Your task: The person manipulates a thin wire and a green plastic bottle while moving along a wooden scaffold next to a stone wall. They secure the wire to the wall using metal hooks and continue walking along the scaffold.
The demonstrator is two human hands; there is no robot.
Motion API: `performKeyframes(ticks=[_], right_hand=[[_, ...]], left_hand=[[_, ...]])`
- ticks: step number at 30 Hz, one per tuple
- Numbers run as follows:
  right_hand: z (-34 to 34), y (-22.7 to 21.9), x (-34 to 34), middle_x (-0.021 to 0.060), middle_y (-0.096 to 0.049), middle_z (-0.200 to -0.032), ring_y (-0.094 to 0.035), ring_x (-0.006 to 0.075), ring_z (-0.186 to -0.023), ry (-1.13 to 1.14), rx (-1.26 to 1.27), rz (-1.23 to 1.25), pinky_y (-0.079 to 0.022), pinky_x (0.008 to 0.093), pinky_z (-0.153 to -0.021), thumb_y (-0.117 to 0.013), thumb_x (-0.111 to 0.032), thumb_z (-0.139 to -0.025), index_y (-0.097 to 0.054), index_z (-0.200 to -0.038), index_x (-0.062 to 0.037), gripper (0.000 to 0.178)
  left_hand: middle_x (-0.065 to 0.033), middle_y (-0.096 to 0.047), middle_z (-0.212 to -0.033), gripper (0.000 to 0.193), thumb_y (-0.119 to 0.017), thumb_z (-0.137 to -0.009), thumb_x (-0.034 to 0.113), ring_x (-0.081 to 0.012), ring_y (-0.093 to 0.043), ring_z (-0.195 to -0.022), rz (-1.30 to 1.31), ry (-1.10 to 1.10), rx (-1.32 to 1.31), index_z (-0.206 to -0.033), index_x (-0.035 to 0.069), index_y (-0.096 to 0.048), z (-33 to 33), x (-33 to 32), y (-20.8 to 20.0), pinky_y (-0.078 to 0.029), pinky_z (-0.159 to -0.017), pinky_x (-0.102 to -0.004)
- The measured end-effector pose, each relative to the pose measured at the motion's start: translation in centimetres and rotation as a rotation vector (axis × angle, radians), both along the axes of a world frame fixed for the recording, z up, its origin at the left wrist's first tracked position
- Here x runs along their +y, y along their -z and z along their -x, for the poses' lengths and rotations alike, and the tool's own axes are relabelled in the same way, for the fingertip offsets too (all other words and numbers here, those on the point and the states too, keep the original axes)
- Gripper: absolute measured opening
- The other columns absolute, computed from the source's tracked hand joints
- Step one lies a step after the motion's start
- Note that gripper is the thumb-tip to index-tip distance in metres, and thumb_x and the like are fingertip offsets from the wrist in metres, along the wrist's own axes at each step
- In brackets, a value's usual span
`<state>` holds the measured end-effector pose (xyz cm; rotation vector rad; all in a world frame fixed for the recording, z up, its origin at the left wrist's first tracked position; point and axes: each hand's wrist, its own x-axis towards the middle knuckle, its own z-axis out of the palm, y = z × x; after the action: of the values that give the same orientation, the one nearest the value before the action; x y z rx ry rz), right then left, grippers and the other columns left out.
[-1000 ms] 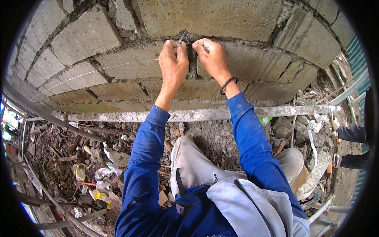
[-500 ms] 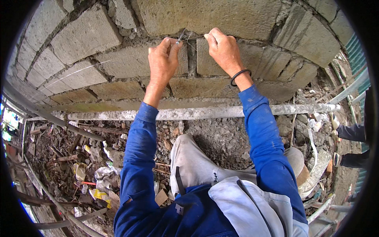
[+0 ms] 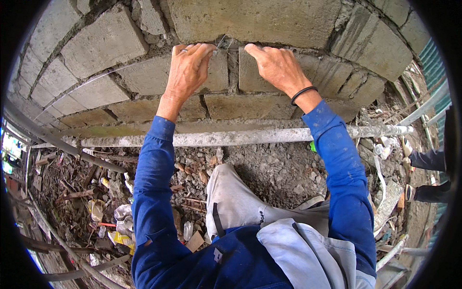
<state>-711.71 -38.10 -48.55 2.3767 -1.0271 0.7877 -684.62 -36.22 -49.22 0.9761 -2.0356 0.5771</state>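
A thin pale string [image 3: 98,78] runs along the concrete block wall [image 3: 260,21] from the far left up to my left hand [image 3: 188,72]. That hand, with a ring on one finger, is closed in a pinch on the string beside the mortar joint. A thin stretch of string spans the gap to my right hand [image 3: 280,68], whose fingers are curled and pinched on its end. Fine loops of line [image 3: 224,41] stick out of the joint between my hands. What else the left fingertips hold is hidden. A black band [image 3: 303,94] circles my right wrist.
A mortar-crusted pipe [image 3: 231,139] crosses below the wall, under my forearms. Rubble and litter, including a plastic bottle [image 3: 188,230], cover the ground. Curved poles [image 3: 72,149] stand at the left. Another person's dark-trousered legs [image 3: 428,161] show at the right edge.
My hands have moved a little apart and turned, knuckles now up. The left hand shifted left and the right hand slightly right and down. The string between them looks straighter.
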Motion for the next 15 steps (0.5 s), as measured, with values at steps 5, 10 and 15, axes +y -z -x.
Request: performKeyframes(ticks=[5,10,15], right_hand=[[0.7,0.0,-1.5,0.0134,-0.068,-0.075,-0.068,0.0311,-0.061,-0.051,0.04,0.213,-0.061,0.0424,-0.056,-0.058,-0.006,-0.097,-0.063,-0.121,-0.0122,0.026],[1.4,-0.2,-1.2,0.0101,-0.065,-0.071,-0.071,0.0252,-0.062,0.084,0.15,-0.049,-0.058,0.0345,-0.048,-0.054,-0.005,-0.1,-0.063,-0.113,-0.0113,0.017],[1.6,-0.2,-2.0,0.0094,-0.067,-0.074,-0.071,0.0235,-0.062,-0.008,0.116,0.109,-0.06,0.0353,-0.05,-0.054,-0.006,-0.101,-0.063,-0.112,-0.0112,0.015]], left_hand=[[-0.0084,-0.075,-0.103,0.02,-0.061,-0.1,0.005,-0.0272,-0.07,-0.089,-0.099,0.02,0.001,-0.116,0.011,-0.069,-0.6,-0.2,-0.2,-0.046,-0.088,-0.043],[-0.0092,-0.076,-0.101,0.019,-0.062,-0.099,0.007,-0.0265,-0.067,-0.079,-0.121,0.085,0.043,-0.115,0.011,-0.072,-1.2,-0.6,-0.3,-0.047,-0.082,-0.0414],[-0.0078,-0.076,-0.101,0.019,-0.062,-0.1,0.008,-0.0248,-0.066,-0.075,-0.136,0.084,0.077,-0.115,0.012,-0.072,-1.3,-0.3,0.1,-0.047,-0.082,-0.0385]])
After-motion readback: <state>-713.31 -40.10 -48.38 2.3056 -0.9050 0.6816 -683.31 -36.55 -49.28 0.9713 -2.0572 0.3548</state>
